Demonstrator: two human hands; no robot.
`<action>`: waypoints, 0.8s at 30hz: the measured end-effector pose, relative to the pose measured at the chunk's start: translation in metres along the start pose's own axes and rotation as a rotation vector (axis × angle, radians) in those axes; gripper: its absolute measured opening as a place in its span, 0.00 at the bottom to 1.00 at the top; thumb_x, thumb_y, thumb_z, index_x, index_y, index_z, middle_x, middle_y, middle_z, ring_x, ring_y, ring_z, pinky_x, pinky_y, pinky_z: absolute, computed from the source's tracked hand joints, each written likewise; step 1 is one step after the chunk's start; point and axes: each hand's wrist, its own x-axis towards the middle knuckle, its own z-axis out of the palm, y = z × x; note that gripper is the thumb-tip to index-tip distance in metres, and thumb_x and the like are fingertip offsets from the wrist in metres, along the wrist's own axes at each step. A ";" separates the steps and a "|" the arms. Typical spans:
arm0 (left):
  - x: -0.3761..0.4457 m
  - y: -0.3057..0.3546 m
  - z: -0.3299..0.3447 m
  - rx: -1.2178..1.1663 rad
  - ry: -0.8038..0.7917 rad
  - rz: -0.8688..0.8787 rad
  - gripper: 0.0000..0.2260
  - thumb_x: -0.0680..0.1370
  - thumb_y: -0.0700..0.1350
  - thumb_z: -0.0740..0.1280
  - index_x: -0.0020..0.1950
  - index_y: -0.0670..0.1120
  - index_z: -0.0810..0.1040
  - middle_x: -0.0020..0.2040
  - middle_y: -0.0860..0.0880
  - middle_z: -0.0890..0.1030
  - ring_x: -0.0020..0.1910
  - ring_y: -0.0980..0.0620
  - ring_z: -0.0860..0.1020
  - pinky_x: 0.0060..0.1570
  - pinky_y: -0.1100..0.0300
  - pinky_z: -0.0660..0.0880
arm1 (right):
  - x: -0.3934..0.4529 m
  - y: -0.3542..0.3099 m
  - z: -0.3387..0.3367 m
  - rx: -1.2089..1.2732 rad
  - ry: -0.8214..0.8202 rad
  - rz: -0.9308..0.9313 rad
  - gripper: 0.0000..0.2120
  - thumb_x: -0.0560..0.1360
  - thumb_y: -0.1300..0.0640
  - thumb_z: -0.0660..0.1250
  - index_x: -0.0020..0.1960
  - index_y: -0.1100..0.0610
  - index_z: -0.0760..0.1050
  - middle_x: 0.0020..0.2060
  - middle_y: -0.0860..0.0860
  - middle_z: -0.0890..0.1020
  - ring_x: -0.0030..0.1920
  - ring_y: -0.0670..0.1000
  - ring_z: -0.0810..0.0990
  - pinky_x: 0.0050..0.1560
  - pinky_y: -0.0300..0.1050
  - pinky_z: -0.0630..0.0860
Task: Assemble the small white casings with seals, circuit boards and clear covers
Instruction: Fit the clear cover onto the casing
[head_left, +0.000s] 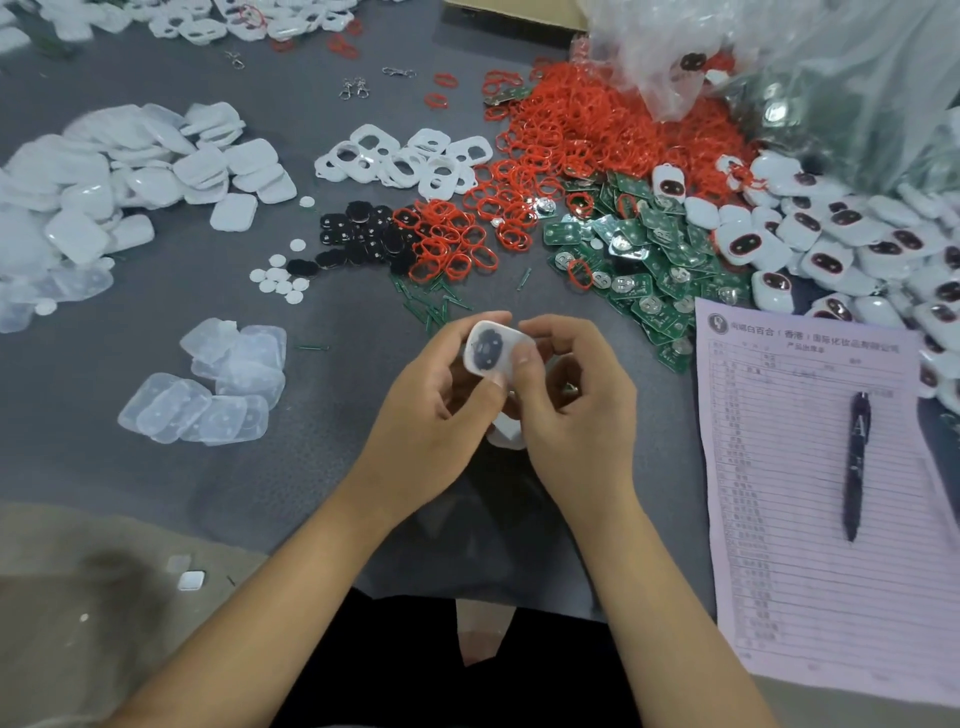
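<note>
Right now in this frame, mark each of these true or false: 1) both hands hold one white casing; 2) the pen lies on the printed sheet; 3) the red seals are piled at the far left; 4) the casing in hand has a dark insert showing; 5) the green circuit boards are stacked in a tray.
1) True: the left hand and right hand both grip the white casing.
2) True: the pen rests on the printed sheet.
3) False: the red seals are heaped right of centre.
4) True.
5) False: the green circuit boards lie loose on the table.
</note>
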 end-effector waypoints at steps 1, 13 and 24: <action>0.001 -0.001 0.000 0.027 -0.004 0.013 0.17 0.82 0.42 0.66 0.72 0.49 0.75 0.60 0.53 0.84 0.59 0.53 0.83 0.56 0.61 0.80 | 0.000 0.000 0.000 0.010 -0.001 0.004 0.04 0.81 0.54 0.67 0.54 0.45 0.77 0.41 0.45 0.80 0.36 0.50 0.77 0.38 0.39 0.72; -0.001 0.001 -0.003 0.106 -0.064 0.035 0.21 0.80 0.49 0.67 0.73 0.55 0.74 0.62 0.53 0.82 0.59 0.50 0.83 0.58 0.52 0.82 | 0.001 -0.006 -0.005 0.207 -0.077 0.141 0.06 0.78 0.57 0.71 0.45 0.55 0.74 0.34 0.52 0.77 0.32 0.42 0.71 0.34 0.34 0.69; 0.001 -0.002 -0.004 0.071 0.028 0.055 0.19 0.79 0.38 0.67 0.69 0.52 0.75 0.56 0.56 0.81 0.51 0.57 0.81 0.51 0.66 0.76 | 0.001 -0.007 -0.009 0.288 -0.095 0.132 0.05 0.80 0.62 0.64 0.52 0.59 0.78 0.37 0.45 0.79 0.37 0.42 0.77 0.42 0.35 0.72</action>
